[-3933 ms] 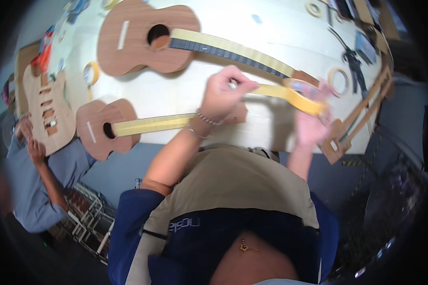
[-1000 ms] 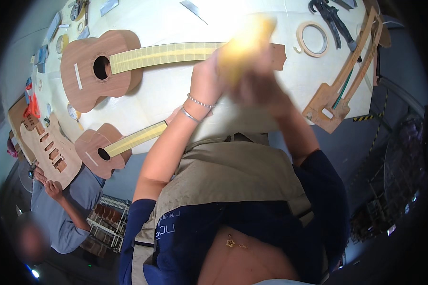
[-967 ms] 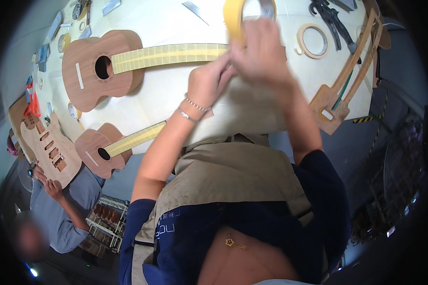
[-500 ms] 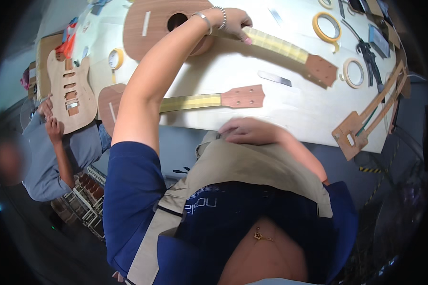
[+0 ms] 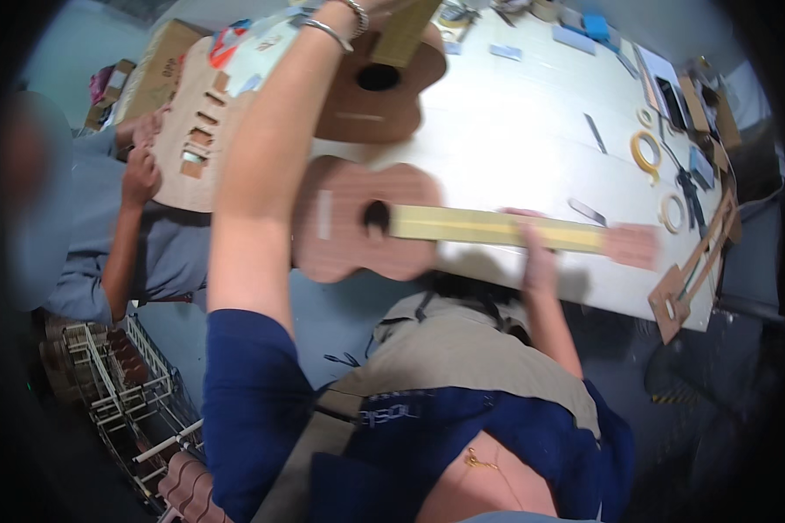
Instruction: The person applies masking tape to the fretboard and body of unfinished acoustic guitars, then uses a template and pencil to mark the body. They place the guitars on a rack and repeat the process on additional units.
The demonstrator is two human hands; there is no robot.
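Note:
A small unfinished ukulele (image 5: 366, 253) with brown wood and a yellow-taped fretboard lies level near the table's front edge, its headstock to the right. My right hand (image 5: 539, 261) is closed round its neck, the fingers partly behind it. Farther off is a second, similar ukulele (image 5: 362, 109), its neck slanting up to the top edge of the view. My left hand (image 5: 377, 7), with bracelets at the wrist, is closed on that neck; its fingers are mostly cut off by the frame.
On the white table (image 5: 515, 131) are tape rolls (image 5: 644, 152), a flat metal strip (image 5: 587, 212), a black clamp (image 5: 691, 193) and a wooden frame piece (image 5: 672, 301). At left a co-worker's hands (image 5: 139, 166) hold an electric guitar body (image 5: 196, 131). A rack (image 5: 118, 383) stands below.
The far ukulele has swung from pointing right to pointing away, in my left hand. My right hand has left the table edge and taken the near ukulele's neck. The view has shifted.

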